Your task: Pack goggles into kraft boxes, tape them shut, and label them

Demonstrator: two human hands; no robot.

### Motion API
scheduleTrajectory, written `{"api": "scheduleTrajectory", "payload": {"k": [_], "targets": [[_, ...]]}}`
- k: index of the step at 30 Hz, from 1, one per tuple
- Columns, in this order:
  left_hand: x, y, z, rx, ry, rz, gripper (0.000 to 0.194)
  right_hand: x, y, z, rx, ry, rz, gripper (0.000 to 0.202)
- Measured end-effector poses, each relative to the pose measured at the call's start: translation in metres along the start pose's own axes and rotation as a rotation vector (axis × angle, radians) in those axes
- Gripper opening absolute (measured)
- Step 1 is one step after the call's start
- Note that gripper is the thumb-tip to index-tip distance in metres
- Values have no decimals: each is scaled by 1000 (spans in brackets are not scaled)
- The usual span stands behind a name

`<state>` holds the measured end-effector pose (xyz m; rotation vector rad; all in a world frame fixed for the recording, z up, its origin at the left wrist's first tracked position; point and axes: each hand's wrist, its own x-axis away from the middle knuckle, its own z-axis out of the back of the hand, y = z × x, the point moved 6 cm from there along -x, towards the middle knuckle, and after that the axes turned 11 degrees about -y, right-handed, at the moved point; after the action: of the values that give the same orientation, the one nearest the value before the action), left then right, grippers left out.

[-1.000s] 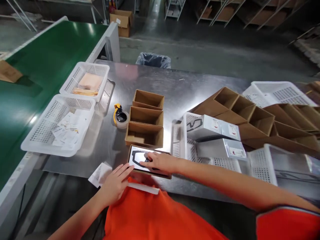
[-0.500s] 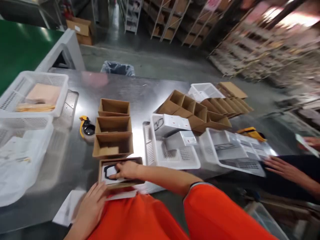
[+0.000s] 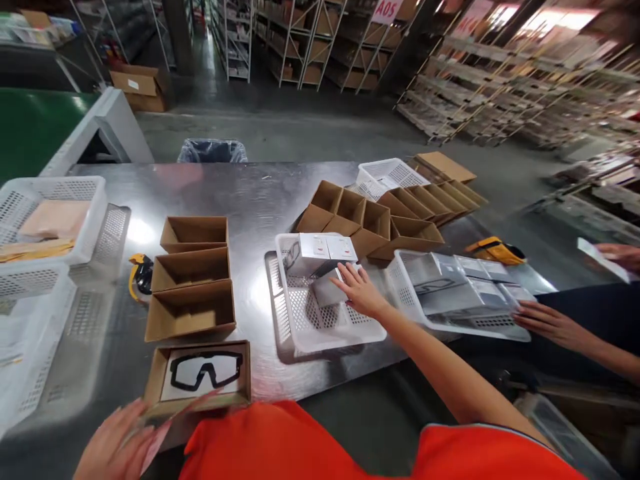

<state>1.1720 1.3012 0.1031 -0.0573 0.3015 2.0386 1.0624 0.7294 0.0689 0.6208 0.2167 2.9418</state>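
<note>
My right hand [image 3: 359, 288] reaches over a white plastic basket [image 3: 310, 343], fingers spread at the edge of a pale product box [image 3: 327, 291] lying tilted inside. I cannot tell whether the fingers touch it. Two more white product boxes [image 3: 315, 247] stand side by side at the basket's back. My left hand [image 3: 117, 440], blurred, is closed on a thin sheet of paper [image 3: 163, 433] seen nearly edge-on. It is beside the near cardboard box [image 3: 245, 373], which holds a white box with a picture of black-framed goggles [image 3: 206, 371].
Several open cardboard boxes [image 3: 190, 313] form a row behind the near one. A tape dispenser [image 3: 141, 275] lies left of them. White baskets [image 3: 100, 220] line the left side. At right, another person's hand [image 3: 555, 323] touches a basket of product boxes [image 3: 475, 331].
My right hand has left the goggles box in the near cardboard box and moved right to the basket. My left hand has shifted down and left in view. The camera view has turned.
</note>
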Motion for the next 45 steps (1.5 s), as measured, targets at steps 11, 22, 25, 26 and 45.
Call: {"api": "scheduleTrajectory", "payload": {"k": [11, 22, 25, 26, 45], "targets": [[-64, -16, 54, 23, -325, 103, 25, 75, -45, 168, -834, 663, -106, 55], [-103, -20, -5, 277, -482, 75, 20, -86, -230, 183, -1426, -140, -112, 51], [-97, -20, -11, 318, -496, 91, 21, -93, -230, 181, -1381, -169, -165, 48], [-95, -19, -12, 317, -504, 100, 21, -95, -230, 178, -1400, -187, -177, 47], [-90, -15, -9, 184, -449, 274, 21, -111, -269, 181, -512, 169, 123, 37]]}}
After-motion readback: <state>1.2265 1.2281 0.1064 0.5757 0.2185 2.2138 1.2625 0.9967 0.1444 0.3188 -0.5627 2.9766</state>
